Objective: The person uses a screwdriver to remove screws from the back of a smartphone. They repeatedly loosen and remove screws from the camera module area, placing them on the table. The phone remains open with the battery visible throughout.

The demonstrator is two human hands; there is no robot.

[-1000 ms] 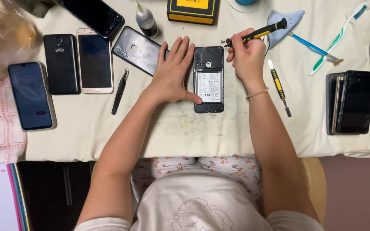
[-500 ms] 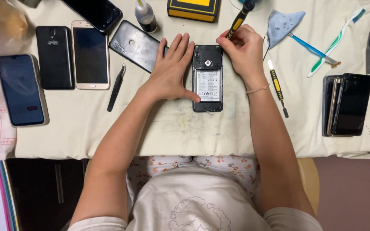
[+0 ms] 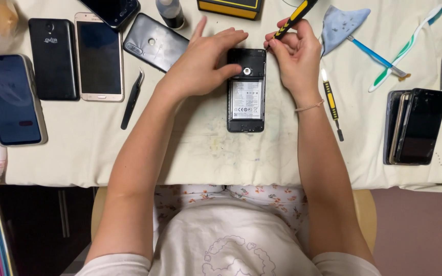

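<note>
The opened phone (image 3: 246,91) lies flat on its face, long axis running away from the person, with its back cover off: a black frame, a dark upper section with a round camera opening, and a pale labelled battery filling the middle. Just beyond the phone's far right corner, the screwdriver (image 3: 293,18) has a yellow and black handle and stands tilted, its upper end leaning away to the right and its tip pointing down toward that corner; the tip itself is hidden and cannot be made out.
</note>
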